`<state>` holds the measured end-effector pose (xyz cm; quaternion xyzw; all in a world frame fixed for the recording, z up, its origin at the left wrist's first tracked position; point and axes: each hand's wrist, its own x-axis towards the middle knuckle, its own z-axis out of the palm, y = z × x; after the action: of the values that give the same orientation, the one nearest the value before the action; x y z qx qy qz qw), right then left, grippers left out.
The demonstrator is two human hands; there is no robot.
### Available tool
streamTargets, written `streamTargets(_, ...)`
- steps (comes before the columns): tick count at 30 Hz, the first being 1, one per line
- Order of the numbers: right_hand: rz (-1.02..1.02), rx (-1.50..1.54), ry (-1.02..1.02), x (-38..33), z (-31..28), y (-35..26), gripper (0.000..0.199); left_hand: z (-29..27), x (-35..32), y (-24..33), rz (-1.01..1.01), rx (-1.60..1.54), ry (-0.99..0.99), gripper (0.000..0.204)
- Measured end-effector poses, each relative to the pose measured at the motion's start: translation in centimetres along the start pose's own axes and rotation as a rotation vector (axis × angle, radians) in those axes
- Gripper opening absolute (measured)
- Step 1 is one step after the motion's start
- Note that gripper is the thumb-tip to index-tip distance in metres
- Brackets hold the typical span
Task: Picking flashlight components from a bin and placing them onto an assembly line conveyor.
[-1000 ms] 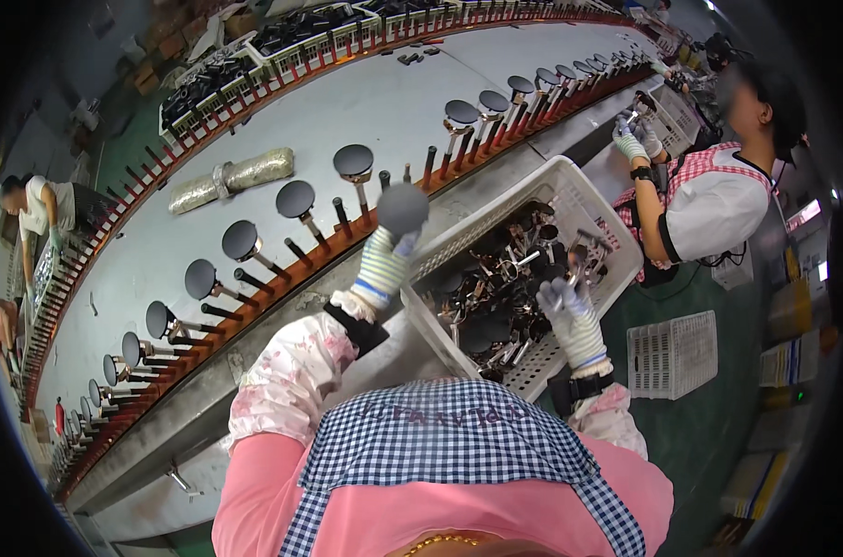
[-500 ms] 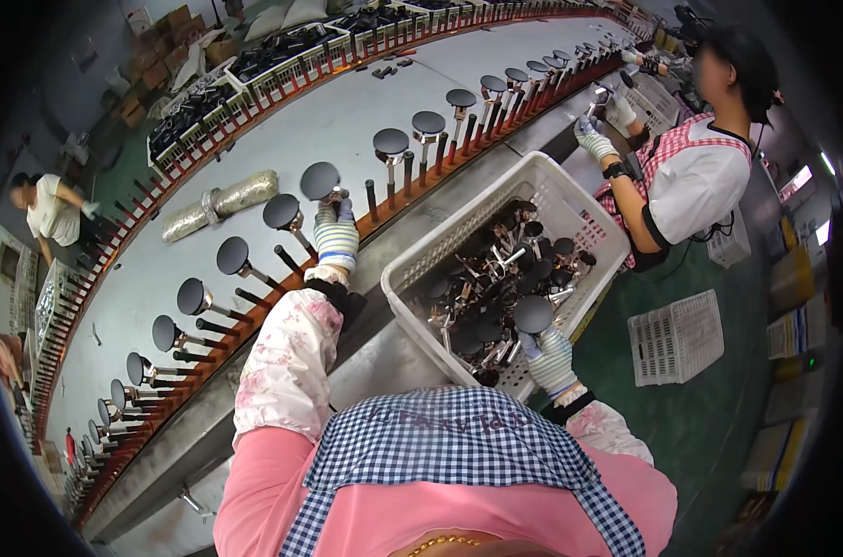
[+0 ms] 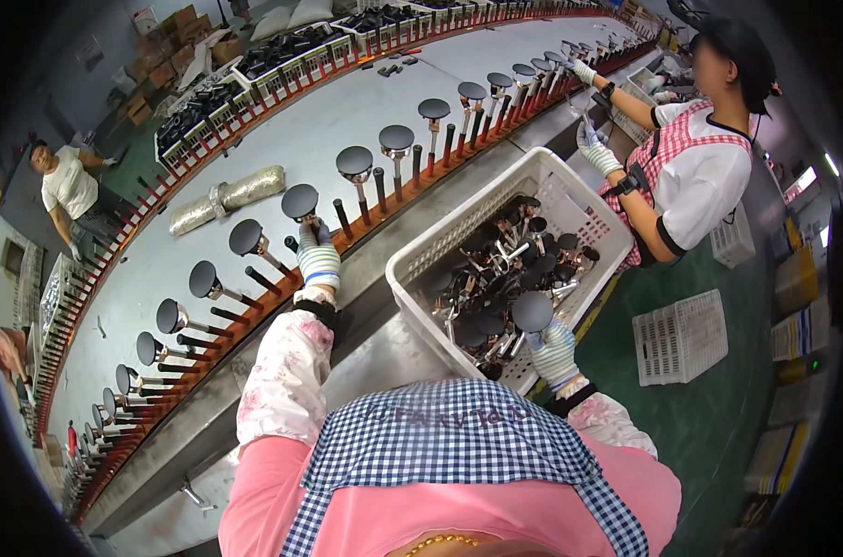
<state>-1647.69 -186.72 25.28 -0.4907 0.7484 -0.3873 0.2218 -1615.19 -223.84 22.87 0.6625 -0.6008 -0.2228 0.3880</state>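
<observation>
My left hand (image 3: 317, 263), in a striped knit glove, is closed around the metal stem of a black disc-headed part (image 3: 300, 201) at the rail. The disc faces up above my fingers. My right hand (image 3: 557, 355), gloved alike, grips another black disc-headed part (image 3: 533, 313) at the near right rim of a white plastic basket (image 3: 410, 269). Inside the basket lies a heap of similar black-and-metal parts (image 3: 509, 265). More disc-headed parts (image 3: 248, 238) stand in a row along the orange rail, beside dark upright pegs (image 3: 379, 190); my fingers hide the held stem's lower end.
Across the grey table lies a plastic-wrapped roll (image 3: 226, 200). A co-worker (image 3: 686, 153) in a red checked apron stands beyond the basket, one gloved hand at the rail. Another white basket (image 3: 681, 336) rests on the green floor. Another person (image 3: 71, 190) stands far left.
The row of pegs and parts has shifted left and nearer, and my left hand has moved with it. My right hand stays at the basket. The co-worker's arm now reaches out to the rail.
</observation>
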Motion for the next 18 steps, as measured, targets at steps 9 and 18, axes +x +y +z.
streamTargets(9, 0.110, -0.112, -0.042, 4.8, -2.6, 1.0, 0.029, 1.6, -10.0, 5.5, 0.193, -0.296, -0.193, 0.078)
streamTargets(18, 0.160, 0.799, -0.415, 16.2, -4.4, -5.7, 0.051, 5.5, -14.0, 18.5, 0.245, -0.409, -1.160, 0.064)
